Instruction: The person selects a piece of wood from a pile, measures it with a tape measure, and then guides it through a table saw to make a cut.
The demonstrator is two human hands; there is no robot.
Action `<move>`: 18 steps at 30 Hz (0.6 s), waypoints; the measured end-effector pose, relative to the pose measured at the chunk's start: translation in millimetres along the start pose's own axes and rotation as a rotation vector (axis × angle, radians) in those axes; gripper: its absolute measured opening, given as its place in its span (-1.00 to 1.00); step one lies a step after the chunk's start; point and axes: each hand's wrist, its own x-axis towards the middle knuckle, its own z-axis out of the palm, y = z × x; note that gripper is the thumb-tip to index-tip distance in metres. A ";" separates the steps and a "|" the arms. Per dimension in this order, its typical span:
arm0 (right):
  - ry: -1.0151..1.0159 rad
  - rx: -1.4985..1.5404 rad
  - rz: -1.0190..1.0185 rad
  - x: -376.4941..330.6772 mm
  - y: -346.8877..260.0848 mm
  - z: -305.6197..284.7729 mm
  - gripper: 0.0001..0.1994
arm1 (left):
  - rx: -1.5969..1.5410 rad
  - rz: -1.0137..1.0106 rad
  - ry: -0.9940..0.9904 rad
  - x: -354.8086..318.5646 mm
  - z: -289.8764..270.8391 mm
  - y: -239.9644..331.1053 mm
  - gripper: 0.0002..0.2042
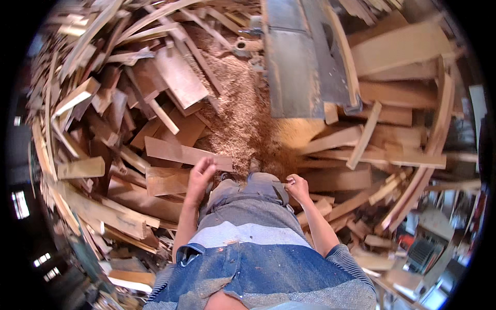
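Note:
My left hand (201, 174) hangs in front of my left thigh with its fingers loosely curled in. No object shows in it. Behind it, a narrow reddish board (173, 151) lies across the offcuts, and a short wide block (166, 181) is beside my left wrist. At my right hip, my right hand (297, 187) has its fingers drawn together near the trouser leg. Whatever may be between those fingertips is too small to make out. Ahead stands a woodworking machine with a grey metal table (294, 67).
Wood shavings (235, 98) cover the floor ahead, with paler sawdust (297, 132) under the table's end. Offcuts pile up on the left, including a wide plank (178, 77). On the right, more boards (403, 49) are stacked, and a loose stick (365, 135) leans across them.

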 end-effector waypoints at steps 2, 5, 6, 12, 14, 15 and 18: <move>-0.017 0.040 0.057 -11.0 -6.8 13.7 -0.77 | -0.241 0.212 -0.156 2.3 -10.7 51.1 -0.51; -0.078 0.202 0.337 -68.0 29.0 43.9 -0.72 | -0.441 0.570 -0.649 -37.7 6.6 159.1 -0.42; -0.201 0.366 0.542 -81.9 6.9 37.6 -0.72 | -0.440 0.681 -0.763 -57.3 8.7 188.5 -0.39; -0.055 -0.020 0.517 -197.3 57.8 93.5 -0.76 | -0.749 0.940 -1.259 -132.8 16.0 256.7 -0.46; -0.046 -0.058 0.581 -234.7 73.5 112.0 -0.75 | -0.834 0.910 -1.338 -135.9 21.0 253.7 -0.48; -0.045 -0.079 0.607 -248.5 80.8 119.1 -0.75 | -0.868 0.900 -1.365 -138.0 21.5 252.7 -0.49; -0.053 -0.071 0.563 -266.1 88.0 131.4 -0.77 | -0.946 0.872 -1.423 -149.0 26.1 248.4 -0.52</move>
